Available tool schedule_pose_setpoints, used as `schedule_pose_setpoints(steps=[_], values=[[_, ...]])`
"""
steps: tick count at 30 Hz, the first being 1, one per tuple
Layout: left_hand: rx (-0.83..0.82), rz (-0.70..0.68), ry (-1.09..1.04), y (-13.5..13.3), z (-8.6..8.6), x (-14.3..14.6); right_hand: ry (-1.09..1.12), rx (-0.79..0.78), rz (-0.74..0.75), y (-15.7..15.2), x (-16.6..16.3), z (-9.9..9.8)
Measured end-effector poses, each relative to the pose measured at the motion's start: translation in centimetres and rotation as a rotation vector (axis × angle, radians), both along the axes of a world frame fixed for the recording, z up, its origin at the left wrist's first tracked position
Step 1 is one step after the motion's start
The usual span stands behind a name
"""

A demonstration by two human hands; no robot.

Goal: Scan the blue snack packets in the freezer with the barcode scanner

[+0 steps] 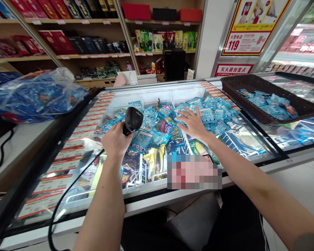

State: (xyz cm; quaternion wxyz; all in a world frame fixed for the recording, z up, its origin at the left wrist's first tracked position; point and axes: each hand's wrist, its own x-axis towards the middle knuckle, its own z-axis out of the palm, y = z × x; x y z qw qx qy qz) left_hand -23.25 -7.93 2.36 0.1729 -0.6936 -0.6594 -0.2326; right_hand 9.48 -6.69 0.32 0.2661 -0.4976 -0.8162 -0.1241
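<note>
My left hand (117, 141) is wrapped round the handle of a black barcode scanner (133, 120), whose cable hangs down along my forearm. With fingers spread, my right hand (192, 122) is over a heap of light-blue packets (209, 109); whether the fingertips touch them I cannot tell. More blue packets (143, 139) lie below the scanner. All of these are on the glass top or inside the chest freezer (151, 204); reflections make this hard to separate. Yellow-wrapped items (156, 158) sit in a white wire basket nearer to me.
A brown woven tray (267, 115) holding blue packets stands on the right. To the left lies a clear plastic bag (39, 94) of blue packages. Orange-and-white price labels (51, 175) line the left glass. Shelves (94, 21) with boxes and pouches stand behind. A blurred patch hides part of the front edge.
</note>
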Motion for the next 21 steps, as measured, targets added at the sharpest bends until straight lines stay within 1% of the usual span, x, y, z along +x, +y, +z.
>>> schedule_pose_setpoints(steps=[4,8,10,14,16,19,21], values=[[-0.026,0.031,-0.020,0.2,1.1,-0.5,-0.078,-0.077,0.086,1.2,-2.2,0.6],[-0.035,0.057,-0.010,-0.1,1.9,-2.0,-0.142,-0.164,0.214,3.6,-5.3,0.9],[-0.038,0.067,0.015,-0.5,1.9,-3.1,-0.113,-0.170,0.250,5.2,-7.2,1.0],[-0.047,0.215,-0.028,-1.2,1.2,-5.1,-0.015,-0.202,0.283,9.0,-11.4,0.8],[-0.055,0.263,-0.054,-1.2,0.9,-5.8,-0.001,-0.217,0.308,11.0,-13.5,0.8],[-0.062,0.277,-0.068,-1.0,0.8,-6.5,0.003,-0.272,0.347,14.1,-16.5,1.2],[-0.069,0.264,-0.078,-0.9,0.9,-6.8,-0.010,-0.350,0.374,15.8,-18.3,1.6]])
